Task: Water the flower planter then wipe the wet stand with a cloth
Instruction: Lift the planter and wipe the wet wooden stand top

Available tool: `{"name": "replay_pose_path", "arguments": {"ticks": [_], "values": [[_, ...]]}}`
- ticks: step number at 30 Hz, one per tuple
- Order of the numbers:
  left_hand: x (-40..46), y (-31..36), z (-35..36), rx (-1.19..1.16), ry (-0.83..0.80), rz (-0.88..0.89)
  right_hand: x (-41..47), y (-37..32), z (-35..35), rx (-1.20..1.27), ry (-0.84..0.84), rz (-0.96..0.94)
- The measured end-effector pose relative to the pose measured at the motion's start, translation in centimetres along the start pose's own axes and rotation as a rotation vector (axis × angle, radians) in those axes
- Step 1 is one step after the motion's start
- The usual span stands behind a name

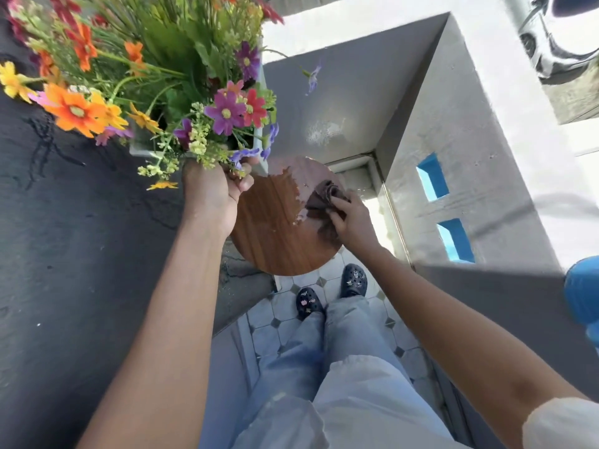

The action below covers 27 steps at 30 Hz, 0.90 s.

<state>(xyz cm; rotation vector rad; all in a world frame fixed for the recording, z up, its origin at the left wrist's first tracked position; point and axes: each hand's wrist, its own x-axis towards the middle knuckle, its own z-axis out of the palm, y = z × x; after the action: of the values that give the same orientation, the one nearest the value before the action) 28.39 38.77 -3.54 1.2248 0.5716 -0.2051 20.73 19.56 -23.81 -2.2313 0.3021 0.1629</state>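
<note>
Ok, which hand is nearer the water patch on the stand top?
Right. The right hand presses the cloth at the water patch on the stand; the left hand grips the planter at the far rim.

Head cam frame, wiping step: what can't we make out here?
- Planter body: head view, buried under the flowers; only a pale corner shows.
- Left hand fingers: hidden among blooms, grip point unclear.
- Stand legs: hidden under its round top.
- Cloth: partly under the right hand.
- Blue object: cut by right edge, unidentifiable.
</note>
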Motion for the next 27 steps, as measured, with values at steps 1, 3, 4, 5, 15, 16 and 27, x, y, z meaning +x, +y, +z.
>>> {"name": "replay_pose_path", "arguments": {"ticks": [1, 3, 4, 5, 15, 16, 27], "values": [[0.1, -0.1, -0.1, -0.002, 0.004, 0.001, -0.4, -0.7, -0.2, 0.089, -0.016, -0.008], [0.3, -0.1, -0.2, 0.005, 0.008, 0.004, -1.2, -1.3, -0.2, 0.224, -0.111, -0.016], [0.3, -0.2, -0.2, 0.003, 0.007, 0.006, -1.6, -1.0, -0.1, 0.248, -0.148, -0.003], [0.4, -0.2, -0.2, -0.004, 0.006, 0.008, -1.8, -0.5, 0.1, 0.213, -0.134, 0.036], [1.0, -0.2, -0.3, 0.01, 0.002, -0.006, -3.6, 0.2, 6.5, -0.36, -0.089, -0.151], [1.1, -0.1, -0.2, 0.011, 0.004, -0.005, -3.4, -0.2, 7.7, -0.348, -0.076, -0.13], [2.4, 1.2, 1.2, 0.007, -0.005, 0.01, 2.2, 0.1, 6.9, -0.446, -0.225, -0.419]]}}
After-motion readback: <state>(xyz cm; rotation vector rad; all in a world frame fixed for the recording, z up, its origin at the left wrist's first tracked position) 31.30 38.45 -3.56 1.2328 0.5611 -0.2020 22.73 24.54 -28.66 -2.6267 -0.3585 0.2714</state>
